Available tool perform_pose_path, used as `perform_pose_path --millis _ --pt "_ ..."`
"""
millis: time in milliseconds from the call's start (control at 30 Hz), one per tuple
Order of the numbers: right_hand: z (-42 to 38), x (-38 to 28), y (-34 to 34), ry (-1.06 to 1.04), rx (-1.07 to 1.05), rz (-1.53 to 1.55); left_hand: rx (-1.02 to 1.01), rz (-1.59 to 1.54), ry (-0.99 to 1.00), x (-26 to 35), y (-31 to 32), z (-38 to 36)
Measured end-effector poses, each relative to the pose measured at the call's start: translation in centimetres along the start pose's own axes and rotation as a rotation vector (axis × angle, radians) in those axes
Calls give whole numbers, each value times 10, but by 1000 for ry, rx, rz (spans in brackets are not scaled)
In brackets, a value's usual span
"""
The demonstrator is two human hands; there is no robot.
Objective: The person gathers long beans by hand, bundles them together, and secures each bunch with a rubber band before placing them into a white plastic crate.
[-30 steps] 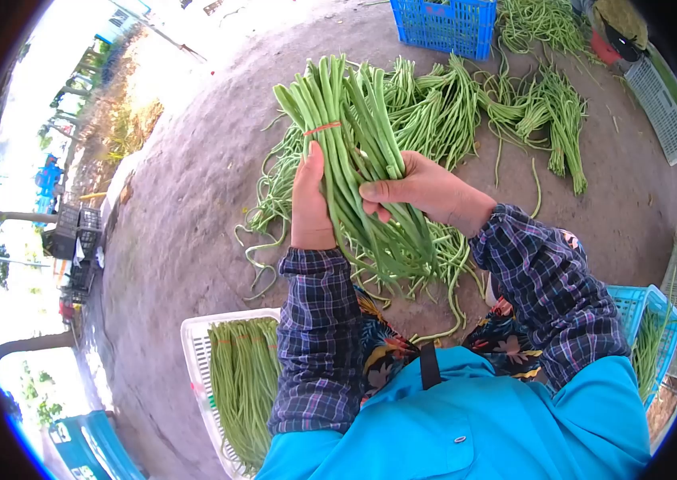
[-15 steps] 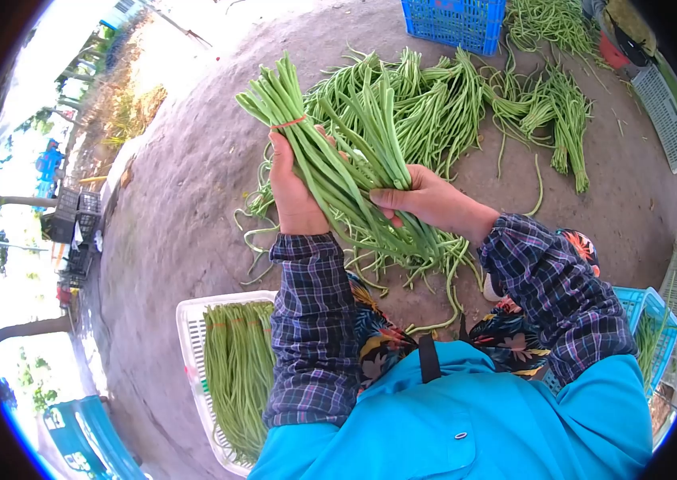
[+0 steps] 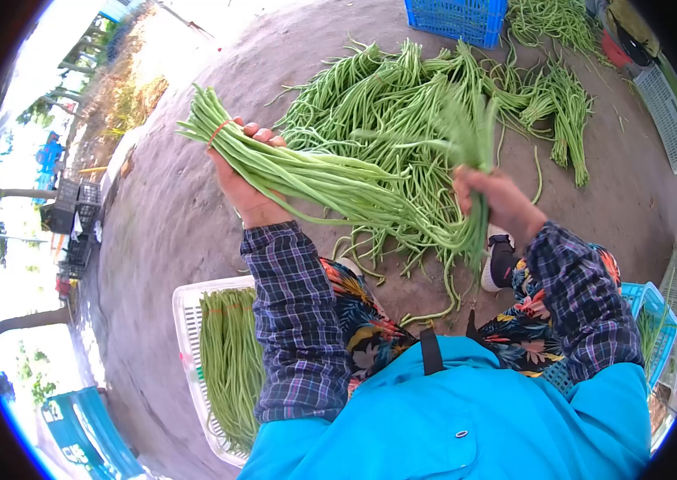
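- Head view: left hand (image 3: 249,186) is closed round a bundle of yardlong beans (image 3: 306,172), just below its orange rubber band (image 3: 217,130), the bundle lying nearly level over the concrete ground (image 3: 186,216).
- Right hand (image 3: 498,202) is clenched on a smaller, blurred bunch of beans (image 3: 470,144), apart from the banded one.
- Loose bean pile (image 3: 402,96) lies beyond; a white basket (image 3: 188,320) of bundled beans sits at the person's left.
- Risk, as I judge it: the single band sits near one end, so the free tails could splay and pods slide out to the ground.

No lettering, label, brand or number can be read on anything in view
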State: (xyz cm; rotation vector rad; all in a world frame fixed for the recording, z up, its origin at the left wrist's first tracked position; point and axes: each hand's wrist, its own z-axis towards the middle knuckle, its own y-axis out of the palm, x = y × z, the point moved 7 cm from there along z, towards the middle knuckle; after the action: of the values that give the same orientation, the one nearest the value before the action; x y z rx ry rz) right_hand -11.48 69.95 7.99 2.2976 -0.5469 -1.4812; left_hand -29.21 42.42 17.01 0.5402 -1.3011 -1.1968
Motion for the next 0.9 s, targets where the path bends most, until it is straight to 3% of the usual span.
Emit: perform_pose_path --millis 100,233,333,500,567,633,733,900 --pt "-1 -41 -43 -269 38 375 -66 -59 -68 -7 3 -2" --pt "-17 -88 -41 -397 -48 446 -53 -123 -71 -12 2 -3" --pt "-26 -126 -29 -515 -163 240 -63 -176 -88 -15 4 -4" --pt "-45 -152 19 -651 -59 -37 -47 -222 -161 -38 19 -2" --pt "-36 -124 44 -419 75 -385 -66 -135 -168 -52 30 -3" --pt "-14 -100 67 -362 -17 -634 -56 -117 -205 -66 34 -2" --pt "9 -79 91 -317 -79 -634 -76 -113 -238 -82 40 2" --pt "21 -76 110 -631 -70 -737 120 33 -246 -97 41 1"
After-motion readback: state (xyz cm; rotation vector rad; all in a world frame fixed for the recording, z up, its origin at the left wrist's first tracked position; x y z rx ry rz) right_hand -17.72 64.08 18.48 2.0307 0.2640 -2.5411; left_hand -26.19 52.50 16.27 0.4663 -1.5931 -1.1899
